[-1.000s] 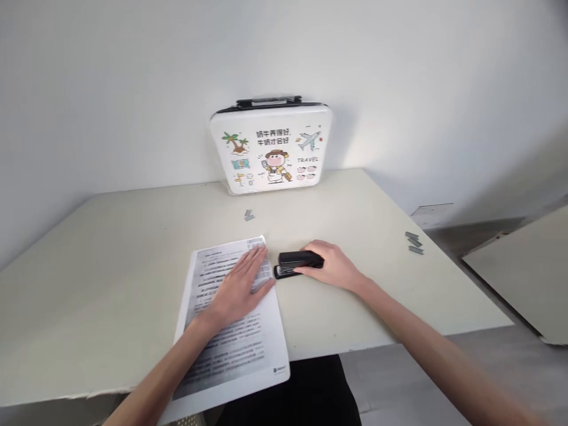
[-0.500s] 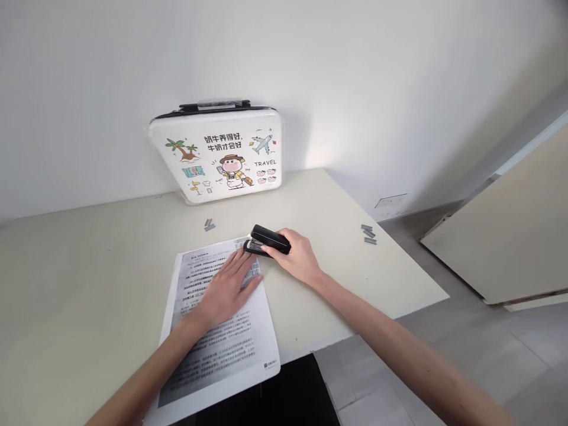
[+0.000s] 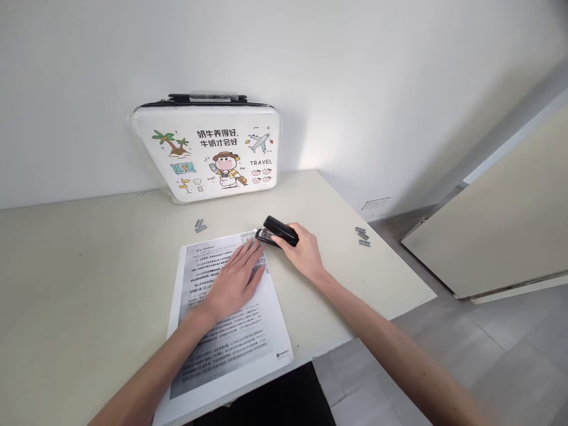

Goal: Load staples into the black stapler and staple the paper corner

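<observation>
A sheet of printed paper (image 3: pixel 231 349) lies at the table's front edge, its text dense and grey. Flat on its upper part rests my left hand (image 3: pixel 233 287), fingers stretched toward the top right corner. My right hand (image 3: pixel 306 251) grips a black stapler (image 3: pixel 281 229), thumb along its near side. The stapler's front end is at the paper's top right corner, close to my left fingertips; its jaws stand apart. Whether the corner lies between the jaws is hard to make out.
A white cartoon-printed case (image 3: pixel 222 148) stands against the wall behind the paper. Small strips of staples (image 3: pixel 200 226) lie behind the sheet, and more staple strips (image 3: pixel 362 235) lie near the table's right edge. A pale panel (image 3: pixel 488 225) stands beyond the table at right.
The paper, my left hand and the stapler have shifted slightly right and away from me on the table. The camera view has also turned a little. Both hands keep the same hold.
</observation>
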`<action>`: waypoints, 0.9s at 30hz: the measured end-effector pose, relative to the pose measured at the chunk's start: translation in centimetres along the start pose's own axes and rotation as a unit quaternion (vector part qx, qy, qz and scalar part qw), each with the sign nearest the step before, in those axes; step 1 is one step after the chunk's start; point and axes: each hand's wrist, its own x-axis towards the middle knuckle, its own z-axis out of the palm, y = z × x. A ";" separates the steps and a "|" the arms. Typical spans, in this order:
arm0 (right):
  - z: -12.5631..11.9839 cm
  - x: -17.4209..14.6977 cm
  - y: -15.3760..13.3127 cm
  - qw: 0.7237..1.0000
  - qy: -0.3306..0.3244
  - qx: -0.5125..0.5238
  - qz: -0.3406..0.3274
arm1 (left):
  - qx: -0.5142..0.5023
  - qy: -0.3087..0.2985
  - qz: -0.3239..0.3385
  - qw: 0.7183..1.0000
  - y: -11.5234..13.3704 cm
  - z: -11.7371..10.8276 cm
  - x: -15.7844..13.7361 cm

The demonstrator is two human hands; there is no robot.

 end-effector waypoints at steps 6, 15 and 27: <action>0.0 -0.1 0.1 1.000 -0.016 0.011 0.003 | -0.038 0.010 -0.011 0.999 0.1 -0.4 -0.4; -0.3 -0.1 0.3 1.000 -0.022 0.006 -0.003 | -0.060 0.024 -0.046 0.997 -0.4 -0.7 -1.0; -1.0 0.0 0.5 0.999 -0.041 0.011 -0.025 | -0.030 0.033 -0.043 0.998 -0.8 -1.0 -1.0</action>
